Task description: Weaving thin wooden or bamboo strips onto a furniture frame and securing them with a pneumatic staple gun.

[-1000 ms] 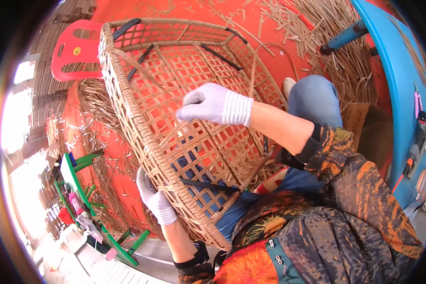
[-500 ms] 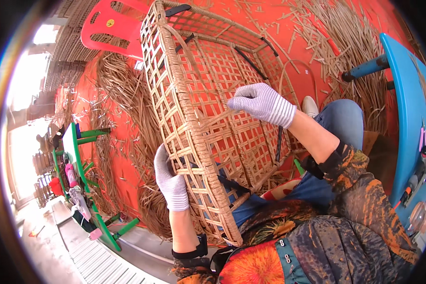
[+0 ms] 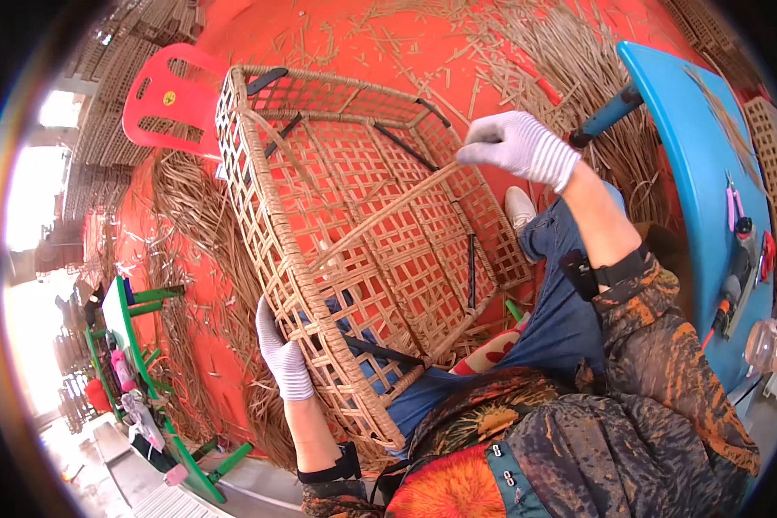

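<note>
A large rectangular woven basket [image 3: 287,253] of tan strips lies tilted across my lap, its open lattice showing the red floor through it. Black straps [image 3: 404,145] are fixed at several of its edges. My left hand [image 3: 284,356], in a striped glove, grips the near side wall from outside; some fingertips are hidden by the weave. Above the basket's right part, my right hand [image 3: 521,148], gloved alike, pinches the end of a flat weaving strip [image 3: 397,204]. That strip runs taut from the left wall across the basket's inside to my fingers.
Right of me stands a blue table [image 3: 678,129] with pliers [image 3: 735,203], a power tool [image 3: 734,281] and a glass jar [image 3: 764,345]. A red plastic chair [image 3: 166,108] is behind the basket. Bundles of strips [image 3: 194,203] lie on the red floor. A green-framed stool [image 3: 138,345] stands left.
My right hand has moved right and slightly up, drawing the strip out longer across the basket. In the picture, the basket and my left hand have shifted a little left and down.
</note>
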The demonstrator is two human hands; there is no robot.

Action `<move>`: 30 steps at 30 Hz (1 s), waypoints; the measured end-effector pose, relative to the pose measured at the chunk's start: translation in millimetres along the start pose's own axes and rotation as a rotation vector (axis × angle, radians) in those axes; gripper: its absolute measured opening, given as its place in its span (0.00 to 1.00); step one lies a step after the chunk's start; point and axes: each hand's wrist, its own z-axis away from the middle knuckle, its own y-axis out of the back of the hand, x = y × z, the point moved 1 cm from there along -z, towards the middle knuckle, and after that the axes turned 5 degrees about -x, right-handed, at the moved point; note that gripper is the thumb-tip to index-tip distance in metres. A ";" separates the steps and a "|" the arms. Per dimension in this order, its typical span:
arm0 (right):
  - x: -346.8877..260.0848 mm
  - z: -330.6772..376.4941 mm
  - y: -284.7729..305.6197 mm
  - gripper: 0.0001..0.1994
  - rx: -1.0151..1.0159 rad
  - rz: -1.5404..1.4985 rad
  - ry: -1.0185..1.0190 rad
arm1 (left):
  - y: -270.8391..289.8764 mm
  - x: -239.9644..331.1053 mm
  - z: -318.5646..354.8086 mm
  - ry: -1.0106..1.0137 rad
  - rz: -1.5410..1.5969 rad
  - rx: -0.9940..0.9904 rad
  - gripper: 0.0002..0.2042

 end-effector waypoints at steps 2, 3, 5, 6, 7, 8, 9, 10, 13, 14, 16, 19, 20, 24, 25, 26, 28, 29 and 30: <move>3.5 13.7 23.8 0.13 0.046 0.026 -0.053 | -0.9 1.3 -0.1 -0.001 -0.016 -0.006 0.36; 5.4 23.1 36.0 0.14 0.080 0.065 -0.027 | -1.6 2.3 0.2 -0.029 -0.015 -0.026 0.36; 11.8 42.5 57.6 0.14 0.132 0.084 -0.114 | -2.9 4.4 1.2 -0.011 -0.016 -0.038 0.34; 16.0 47.7 67.3 0.15 0.174 0.143 -0.171 | -3.6 6.0 2.1 -0.017 -0.014 -0.041 0.33; 18.4 61.1 78.6 0.13 0.213 0.216 -0.025 | -4.2 7.7 3.3 -0.023 -0.015 -0.049 0.33; 24.2 69.8 88.3 0.13 0.253 0.181 -0.146 | -4.9 9.6 4.5 -0.023 -0.020 -0.064 0.32; 30.6 79.4 98.0 0.13 0.300 0.140 -0.248 | -5.7 11.1 5.5 -0.031 -0.018 -0.086 0.32; 35.7 93.0 107.1 0.13 0.344 0.169 -0.244 | -5.8 12.7 6.6 -0.020 -0.072 -0.077 0.31; 53.6 129.9 124.6 0.13 0.457 0.214 -0.228 | -6.5 14.5 7.9 -0.002 -0.063 -0.084 0.31; 59.8 141.6 127.4 0.15 0.493 0.233 -0.277 | -6.4 14.4 7.9 0.006 -0.069 -0.092 0.31; 71.4 160.5 125.5 0.17 0.547 0.292 -0.383 | -5.7 13.5 7.9 0.017 -0.063 -0.094 0.31; 84.7 179.4 108.6 0.13 0.424 0.225 -0.537 | -2.1 12.2 6.5 0.059 -0.013 -0.095 0.29; 87.4 184.4 103.3 0.15 0.408 0.273 -0.582 | 0.2 12.6 5.7 0.067 -0.010 -0.108 0.31; 90.1 209.4 93.5 0.20 0.433 0.336 -0.597 | 13.4 17.9 9.2 0.139 -0.016 -0.157 0.35; 89.0 217.5 95.3 0.20 0.442 0.266 -0.610 | 16.6 20.2 9.5 0.184 -0.017 -0.150 0.36; 86.8 225.3 97.1 0.20 0.454 0.187 -0.593 | 18.3 22.6 11.7 0.195 0.057 -0.156 0.36; 77.7 241.4 101.9 0.19 0.432 0.127 -0.593 | 21.7 31.4 11.7 0.221 -0.004 -0.108 0.35; 70.9 247.3 102.6 0.18 0.418 0.061 -0.579 | 22.4 37.1 10.9 0.228 -0.060 -0.076 0.34; 62.9 251.8 100.3 0.16 0.361 0.161 -0.619 | 20.1 41.6 8.0 0.207 -0.046 -0.017 0.32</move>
